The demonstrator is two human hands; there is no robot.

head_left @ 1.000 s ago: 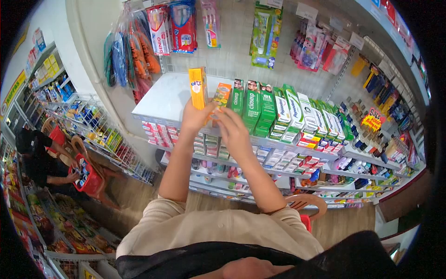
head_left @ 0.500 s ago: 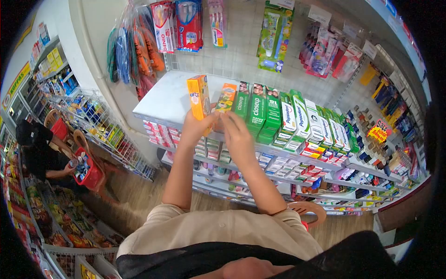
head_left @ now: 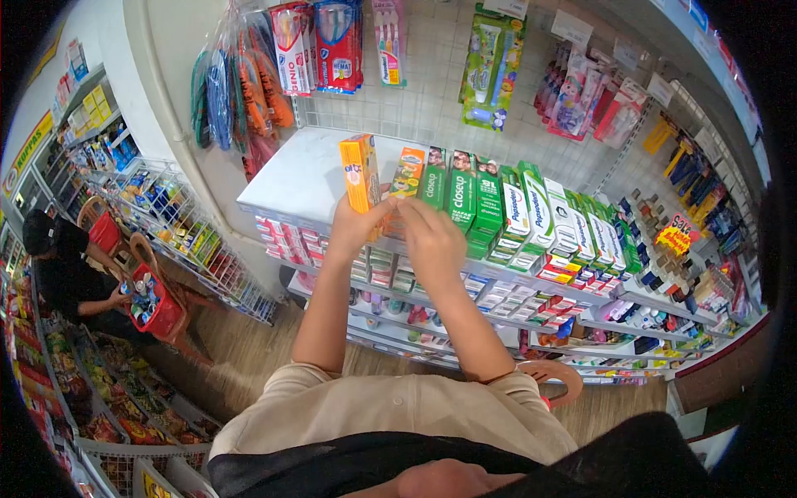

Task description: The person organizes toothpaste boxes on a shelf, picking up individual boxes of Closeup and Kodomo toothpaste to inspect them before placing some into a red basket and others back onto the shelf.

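My left hand (head_left: pixel 355 226) is closed round the lower part of an orange box (head_left: pixel 359 170), which stands tilted above the shelf's front edge. My right hand (head_left: pixel 430 241) is just right of it, its bent fingers reaching towards the left thumb; whether they grip anything is hidden. Behind the fingers a second orange box (head_left: pixel 408 173) sits on the white shelf (head_left: pixel 290 170). To its right stand green Closeup boxes (head_left: pixel 462 189), then white and green Pepsodent boxes (head_left: pixel 515 212).
Toothbrush packs (head_left: pixel 336 46) and bagged sandals (head_left: pixel 249 83) hang above the shelf. Lower shelves hold more small boxes (head_left: pixel 498 295). At the left a person in black (head_left: pixel 70 274) bends over a red basket (head_left: pixel 170 319), beside a wire rack (head_left: pixel 199 224). A brown chair (head_left: pixel 564 378) stands below right.
The orange box in my left hand has turned slightly and shifted a little right. My right hand has moved slightly right and down. The person in black has shifted their arms at the basket.
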